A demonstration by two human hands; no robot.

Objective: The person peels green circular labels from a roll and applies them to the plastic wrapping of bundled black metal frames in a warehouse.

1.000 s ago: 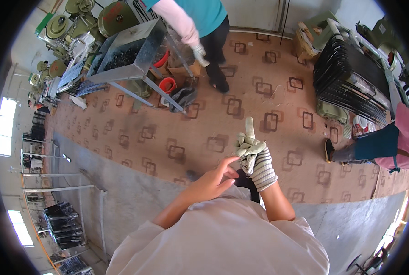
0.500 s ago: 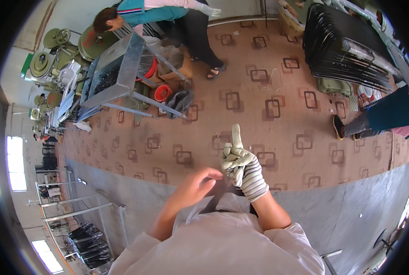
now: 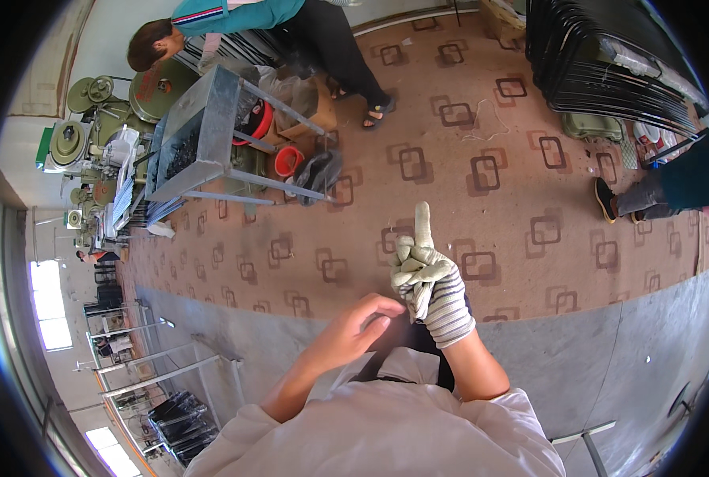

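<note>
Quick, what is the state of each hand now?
Left hand: bare, fingers curled, fingertips at the cuff of the glove; a grip cannot be told.
Right hand: wears the glove, curled shut, one finger straight, holds nothing visible.

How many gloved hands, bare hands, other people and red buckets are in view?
Gloved hand: 1, the right hand, in a striped glove
Bare hand: 1, the left hand
Other people: 2, a bent person and a leg
Red buckets: 2
Total: 6
</note>
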